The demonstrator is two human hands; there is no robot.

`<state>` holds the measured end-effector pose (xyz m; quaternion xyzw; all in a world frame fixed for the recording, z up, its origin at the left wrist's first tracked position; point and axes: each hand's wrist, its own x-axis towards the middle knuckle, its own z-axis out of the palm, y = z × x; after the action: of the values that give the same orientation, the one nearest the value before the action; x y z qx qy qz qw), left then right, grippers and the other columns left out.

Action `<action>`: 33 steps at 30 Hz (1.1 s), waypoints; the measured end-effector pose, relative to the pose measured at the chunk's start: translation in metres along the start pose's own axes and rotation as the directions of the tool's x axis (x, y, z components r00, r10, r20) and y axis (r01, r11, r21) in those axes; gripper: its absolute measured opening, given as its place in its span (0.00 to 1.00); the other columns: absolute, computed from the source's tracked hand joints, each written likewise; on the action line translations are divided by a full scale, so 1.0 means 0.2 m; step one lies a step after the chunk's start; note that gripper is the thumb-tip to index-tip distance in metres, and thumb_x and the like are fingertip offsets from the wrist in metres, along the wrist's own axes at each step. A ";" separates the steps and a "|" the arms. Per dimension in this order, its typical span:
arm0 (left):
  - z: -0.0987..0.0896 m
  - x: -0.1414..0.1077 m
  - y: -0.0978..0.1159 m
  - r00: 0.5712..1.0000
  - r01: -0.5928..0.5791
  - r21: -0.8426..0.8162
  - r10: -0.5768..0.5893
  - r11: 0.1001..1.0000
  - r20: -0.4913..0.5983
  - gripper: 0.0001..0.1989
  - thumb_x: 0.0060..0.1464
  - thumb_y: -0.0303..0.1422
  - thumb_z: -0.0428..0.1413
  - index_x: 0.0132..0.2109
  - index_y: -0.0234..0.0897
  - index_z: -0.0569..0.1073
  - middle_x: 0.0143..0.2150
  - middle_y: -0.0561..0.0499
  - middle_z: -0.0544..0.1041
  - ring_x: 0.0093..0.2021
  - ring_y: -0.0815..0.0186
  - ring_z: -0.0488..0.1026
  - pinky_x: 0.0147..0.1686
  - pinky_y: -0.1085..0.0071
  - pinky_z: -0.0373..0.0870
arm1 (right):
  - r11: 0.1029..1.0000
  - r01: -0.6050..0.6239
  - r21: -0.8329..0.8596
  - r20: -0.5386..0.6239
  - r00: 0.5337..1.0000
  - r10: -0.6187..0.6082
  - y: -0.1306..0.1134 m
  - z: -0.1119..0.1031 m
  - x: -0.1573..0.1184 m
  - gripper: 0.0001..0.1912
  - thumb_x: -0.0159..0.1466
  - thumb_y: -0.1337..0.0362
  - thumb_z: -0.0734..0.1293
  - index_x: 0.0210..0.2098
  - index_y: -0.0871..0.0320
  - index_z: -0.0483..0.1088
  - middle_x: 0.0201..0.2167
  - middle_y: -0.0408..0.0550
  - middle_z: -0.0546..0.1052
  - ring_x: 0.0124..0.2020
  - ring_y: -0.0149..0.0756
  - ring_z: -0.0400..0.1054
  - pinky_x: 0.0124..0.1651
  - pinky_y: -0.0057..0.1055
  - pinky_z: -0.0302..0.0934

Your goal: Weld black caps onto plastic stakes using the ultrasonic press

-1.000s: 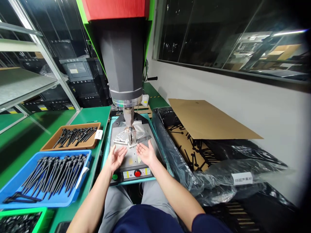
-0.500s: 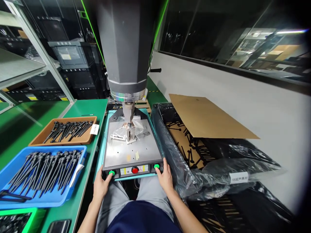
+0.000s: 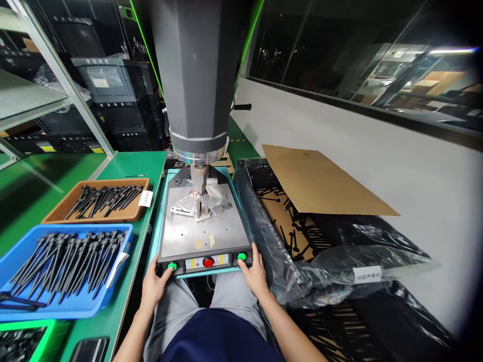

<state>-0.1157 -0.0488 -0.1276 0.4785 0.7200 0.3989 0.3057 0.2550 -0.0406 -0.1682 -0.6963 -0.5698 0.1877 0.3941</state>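
Observation:
My left hand point(image 3: 154, 286) lies at the near left corner of the press base point(image 3: 169, 241), thumb on the left green button point(image 3: 172, 266), fingers spread along the side. My right hand point(image 3: 255, 274) mirrors it at the right corner, its thumb at the right green button point(image 3: 241, 256). Between them sits a red button point(image 3: 208, 262), untouched. Above the metal plate hangs the grey press head point(image 3: 198, 75), its metal horn point(image 3: 198, 178) pointing down at a small upright fixture point(image 3: 202, 206). Clear plastic film surrounds the fixture. What lies between horn and fixture is too small to tell.
At left, a brown tray point(image 3: 47, 217) and a blue tray point(image 3: 85, 312) hold black rod-like parts. A green bin point(image 3: 56, 332) and a phone point(image 3: 89, 350) lie nearer. On the right stands a plastic-lined box point(image 3: 264, 236) of black parts under a cardboard sheet point(image 3: 320, 181).
The press head and its horn have come down slightly toward the fixture. Both hands keep their places at the buttons. The view has shifted a little.

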 end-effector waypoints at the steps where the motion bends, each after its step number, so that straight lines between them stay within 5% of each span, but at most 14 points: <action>1: 0.00 0.00 0.00 1.000 -0.009 0.006 0.009 1.000 0.018 0.36 0.45 0.49 0.62 0.59 0.40 0.68 0.56 0.42 0.74 0.55 0.50 0.71 0.56 0.57 0.65 | 1.000 -0.005 0.001 -0.001 1.000 0.005 0.00 0.00 0.00 0.39 0.62 0.50 0.64 0.69 0.52 0.48 0.65 0.57 0.62 0.66 0.54 0.55 0.62 0.52 0.56; 5: -0.01 -0.02 0.06 0.993 -0.031 0.075 0.039 0.997 -0.112 0.30 0.50 0.48 0.58 0.56 0.37 0.70 0.56 0.39 0.73 0.55 0.48 0.70 0.56 0.53 0.65 | 1.000 -0.020 0.007 0.001 1.000 0.020 -0.01 0.00 0.00 0.40 0.62 0.49 0.64 0.69 0.52 0.47 0.66 0.56 0.61 0.67 0.54 0.54 0.63 0.52 0.54; 9: 0.02 -0.04 0.26 0.948 -0.205 0.030 0.207 0.978 -0.241 0.20 0.53 0.42 0.57 0.51 0.40 0.74 0.54 0.41 0.73 0.55 0.51 0.70 0.58 0.56 0.63 | 0.999 -0.020 0.025 -0.010 1.000 0.020 -0.01 0.00 -0.01 0.40 0.62 0.50 0.64 0.69 0.52 0.48 0.65 0.57 0.61 0.66 0.54 0.55 0.62 0.51 0.56; 15: 0.21 0.07 0.56 0.993 -0.059 -0.463 0.101 0.884 0.067 0.10 0.48 0.35 0.64 0.39 0.39 0.79 0.45 0.43 0.78 0.50 0.56 0.73 0.56 0.62 0.66 | 0.991 -0.069 0.113 -0.034 0.997 0.073 -0.05 -0.04 0.03 0.37 0.61 0.47 0.64 0.63 0.59 0.58 0.60 0.61 0.67 0.62 0.52 0.61 0.61 0.50 0.57; 20: 0.36 0.24 0.73 0.970 0.217 -0.717 -0.063 0.663 0.235 0.12 0.47 0.33 0.66 0.40 0.36 0.78 0.46 0.43 0.78 0.50 0.59 0.74 0.50 0.66 0.70 | 0.980 0.090 0.179 -0.235 0.971 -0.046 -0.30 -0.10 0.10 0.24 0.63 0.51 0.64 0.53 0.59 0.69 0.54 0.60 0.70 0.57 0.48 0.64 0.61 0.48 0.58; 24: 0.41 0.36 0.82 0.905 0.425 -0.837 -0.154 0.345 0.396 0.11 0.52 0.34 0.64 0.41 0.35 0.76 0.46 0.43 0.78 0.43 0.64 0.77 0.39 0.73 0.75 | 0.878 0.078 0.472 -0.025 0.997 -0.075 -0.54 -0.02 0.16 0.20 0.63 0.54 0.65 0.52 0.57 0.70 0.49 0.56 0.76 0.47 0.44 0.72 0.51 0.41 0.67; 27: 0.42 0.42 0.86 0.886 0.455 -0.883 -0.161 0.118 0.435 0.06 0.56 0.32 0.61 0.40 0.35 0.74 0.38 0.46 0.78 0.35 0.68 0.77 0.31 0.77 0.74 | 0.816 0.002 0.579 0.141 0.985 -0.102 -0.65 0.12 0.24 0.21 0.62 0.54 0.66 0.51 0.57 0.71 0.44 0.54 0.79 0.43 0.43 0.74 0.48 0.40 0.68; 33: 0.40 0.49 0.91 0.915 0.373 -0.927 -0.185 0.042 0.360 0.05 0.59 0.26 0.56 0.34 0.34 0.70 0.27 0.52 0.74 0.26 0.73 0.74 0.27 0.81 0.72 | 0.754 -0.038 0.656 0.281 0.939 -0.197 -0.80 0.41 0.45 0.21 0.62 0.57 0.64 0.52 0.57 0.70 0.37 0.49 0.81 0.39 0.39 0.75 0.45 0.38 0.69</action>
<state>-0.0029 0.1054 -0.0148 0.0290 0.3237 0.6716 0.6658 0.1197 0.0786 -0.0800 -0.4478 -0.5560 0.4719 0.5173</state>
